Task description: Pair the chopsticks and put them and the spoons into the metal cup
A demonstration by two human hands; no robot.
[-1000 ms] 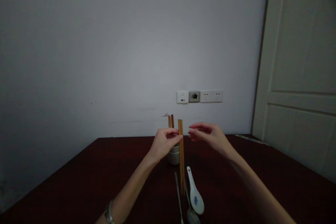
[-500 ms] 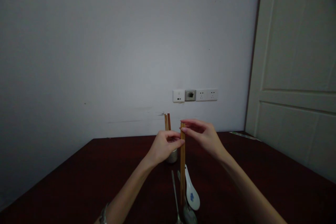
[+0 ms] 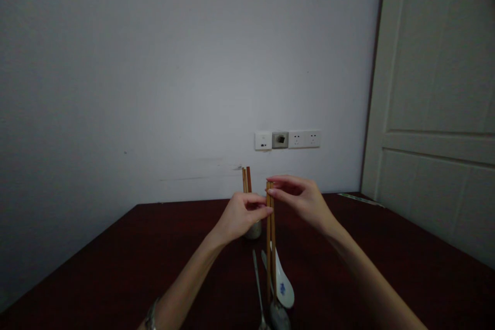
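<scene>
Two hands are working on two chopsticks (image 3: 268,258), slim, straight and wood-coloured, which are standing nearly upright at the middle of the scene, tilting apart slightly toward their lower ends. The left hand (image 3: 243,214) is pinching them between thumb and fingers below their tops; the right hand (image 3: 299,198) is pinching their upper ends with its fingertips. Whether the lower ends are touching anything below, one cannot tell.

Behind them, three utensils are lying on the near part of the dark red, smooth worktop (image 3: 185,268): one slender metal utensil (image 3: 258,283) on the left, one metal spoon (image 3: 280,315) with an oval bowl, and one glossy white spoon (image 3: 284,289) on the right, bearing a blue motif.

Farther off, one pale, rounded cup (image 3: 253,232) is sitting partly hidden by the left hand; two thin sticks (image 3: 244,180) and one broader reddish stick (image 3: 249,179) are rising above it. One flat, narrow strip (image 3: 361,199) is lying far right.
</scene>
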